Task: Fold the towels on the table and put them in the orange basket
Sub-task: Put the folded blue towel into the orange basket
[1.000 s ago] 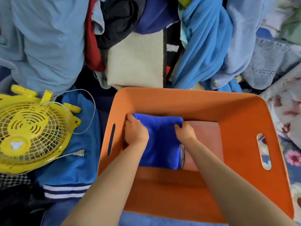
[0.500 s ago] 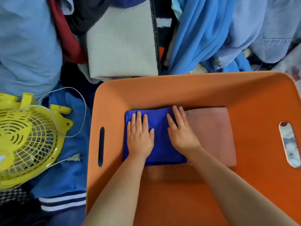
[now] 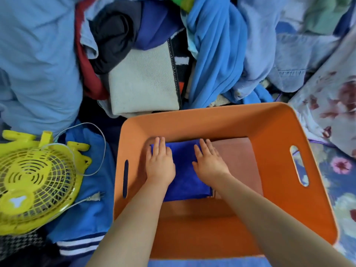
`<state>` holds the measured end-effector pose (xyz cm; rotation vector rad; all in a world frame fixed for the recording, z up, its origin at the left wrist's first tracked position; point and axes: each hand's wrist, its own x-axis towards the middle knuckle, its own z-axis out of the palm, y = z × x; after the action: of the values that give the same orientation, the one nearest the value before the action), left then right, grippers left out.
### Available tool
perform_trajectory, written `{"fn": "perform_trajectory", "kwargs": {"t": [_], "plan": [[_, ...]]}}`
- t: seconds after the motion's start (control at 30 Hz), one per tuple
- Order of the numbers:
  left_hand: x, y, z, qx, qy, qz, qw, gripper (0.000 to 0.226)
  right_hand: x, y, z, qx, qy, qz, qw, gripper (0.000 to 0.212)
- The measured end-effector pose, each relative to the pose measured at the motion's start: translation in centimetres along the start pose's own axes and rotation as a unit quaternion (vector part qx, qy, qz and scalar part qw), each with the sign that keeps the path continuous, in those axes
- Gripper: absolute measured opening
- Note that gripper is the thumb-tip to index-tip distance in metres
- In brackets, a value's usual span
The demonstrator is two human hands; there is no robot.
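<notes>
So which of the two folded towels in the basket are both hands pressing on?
The blue towel, on the orange basket's left side; the pink towel lies beside it, to its right.

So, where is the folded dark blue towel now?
In the head view, the folded dark blue towel lies inside the orange plastic basket, left of the folded pink towel, under both hands.

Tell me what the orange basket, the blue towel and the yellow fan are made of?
The orange basket looks like smooth, matte plastic: stiff walls with cut-out handles. The blue towel under both flat hands seems soft, fuzzy cloth, maybe microfibre; it lies folded and looks plush. The yellow fan appears to be hard, slightly glossy plastic with a thin moulded grille.
</notes>
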<state>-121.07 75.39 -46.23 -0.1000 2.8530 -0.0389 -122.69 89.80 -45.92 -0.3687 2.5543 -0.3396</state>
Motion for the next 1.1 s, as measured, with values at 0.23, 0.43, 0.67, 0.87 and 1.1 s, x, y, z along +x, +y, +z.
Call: {"fn": "perform_trajectory", "kwargs": {"t": [0.23,0.43,0.67,0.87,1.1], "plan": [[-4.1,1.6,-13.9,0.048,0.069,0.04,0.996,0.033,-7.4,-2.6,-12.7,-0.015,0.192,-0.119,0.974,0.031],[-12.0,3.8,-26.7,0.059,0.142,0.039,0.987,0.03,-17.9,-5.3,-22.6,-0.027,0.298,-0.149,0.942,0.032],[-23.9,6.5,-37.0,0.071,0.237,0.021,0.969,0.032,-32.8,-6.1,-29.0,-0.079,0.377,-0.123,0.915,0.039],[-34.3,11.1,-41.4,0.083,0.26,0.085,0.958,0.035,-47.0,-4.9,-30.3,-0.093,0.45,-0.039,0.887,0.034],[-47.2,21.5,-41.4,0.105,0.281,0.277,0.913,0.032,-65.9,0.1,-25.6,-0.082,0.532,0.106,0.836,0.031]]}}
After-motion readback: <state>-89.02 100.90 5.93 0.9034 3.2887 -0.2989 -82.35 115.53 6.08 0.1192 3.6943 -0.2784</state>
